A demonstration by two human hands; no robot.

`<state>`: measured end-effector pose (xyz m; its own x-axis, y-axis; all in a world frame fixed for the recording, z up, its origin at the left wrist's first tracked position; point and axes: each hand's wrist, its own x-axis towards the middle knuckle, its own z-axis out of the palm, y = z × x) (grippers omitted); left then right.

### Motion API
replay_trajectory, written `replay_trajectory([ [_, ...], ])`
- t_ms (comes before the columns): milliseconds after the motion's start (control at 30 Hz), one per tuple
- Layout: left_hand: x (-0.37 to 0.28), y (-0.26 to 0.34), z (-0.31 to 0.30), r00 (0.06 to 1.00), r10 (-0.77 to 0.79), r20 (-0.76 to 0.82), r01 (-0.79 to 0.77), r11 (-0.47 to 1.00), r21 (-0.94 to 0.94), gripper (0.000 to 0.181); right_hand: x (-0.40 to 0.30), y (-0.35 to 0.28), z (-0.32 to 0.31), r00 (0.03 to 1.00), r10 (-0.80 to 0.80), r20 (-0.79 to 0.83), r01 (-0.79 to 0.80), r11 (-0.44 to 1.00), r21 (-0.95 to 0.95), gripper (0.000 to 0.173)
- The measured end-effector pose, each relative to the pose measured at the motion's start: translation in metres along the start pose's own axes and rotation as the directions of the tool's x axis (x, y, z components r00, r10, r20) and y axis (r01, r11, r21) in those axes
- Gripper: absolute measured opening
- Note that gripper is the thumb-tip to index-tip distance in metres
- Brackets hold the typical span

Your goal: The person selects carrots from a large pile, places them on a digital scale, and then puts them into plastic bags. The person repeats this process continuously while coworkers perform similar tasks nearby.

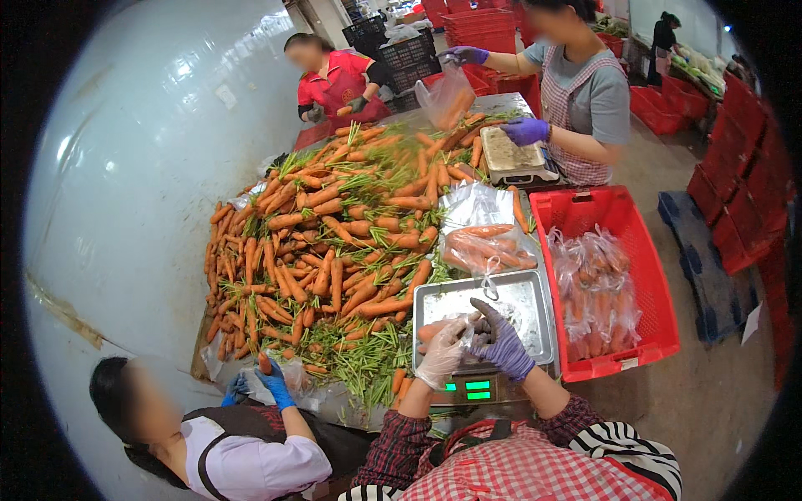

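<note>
My left hand (440, 356), in a clear disposable glove, grips the gathered top of a clear plastic bag of carrots (431, 330). Against it, my right hand (506, 346) in a purple striped glove pinches the same bag top, its index finger raised. My hands hide much of the bag. Beneath them is a shallow metal tray (529, 300) on a digital scale (498, 389) with lit green displays. A tied clear bag of carrots (485, 247) lies just beyond the tray, beside a stack of flat clear bags (479, 203).
A big heap of carrots (326, 250) and cut green stems (376, 357) covers the table to my left. A red crate (658, 325) at right holds several bagged carrots. Co-workers stand at left, far left and far right; one has a hand near a second scale (510, 156).
</note>
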<state>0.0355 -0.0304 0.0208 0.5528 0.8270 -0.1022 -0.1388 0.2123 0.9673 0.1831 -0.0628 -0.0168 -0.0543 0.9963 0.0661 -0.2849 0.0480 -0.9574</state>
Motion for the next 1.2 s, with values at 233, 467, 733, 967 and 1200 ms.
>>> replay_trajectory([
  [233, -0.009, -0.020, -0.019, 0.977, -0.115, -0.180, 0.022, 0.891, -0.453, 0.019, 0.022, 0.047, -0.076, 0.956, 0.292, 0.032, -0.198, 0.558, 0.806, 0.055],
  [467, -0.037, -0.028, -0.039, 0.935, 0.301, 0.189, -0.326, 0.514, 0.793, 0.022, 0.020, 0.047, -0.075, 0.917, 0.331, 0.221, -0.329, 0.317, 0.889, 0.046],
  [733, -0.064, -0.022, -0.033, 0.990, 0.141, -0.006, -0.108, 0.786, 0.609, 0.015, 0.002, 0.051, -0.007, 0.937, 0.019, 0.348, 0.329, 0.281, -0.901, 0.052],
  [967, -0.083, -0.028, -0.027, 0.932, 0.232, -0.278, -0.031, 0.816, 0.577, 0.031, 0.097, 0.071, -0.070, 0.989, -0.060, 0.138, 0.146, 0.601, -0.785, 0.032],
  [1200, -0.132, -0.039, -0.048, 0.835, 0.139, -0.532, 0.000, 0.967, 0.253, 0.025, 0.197, -0.026, -0.073, 0.896, -0.371, 0.242, 0.351, 0.261, -0.899, 0.022],
])
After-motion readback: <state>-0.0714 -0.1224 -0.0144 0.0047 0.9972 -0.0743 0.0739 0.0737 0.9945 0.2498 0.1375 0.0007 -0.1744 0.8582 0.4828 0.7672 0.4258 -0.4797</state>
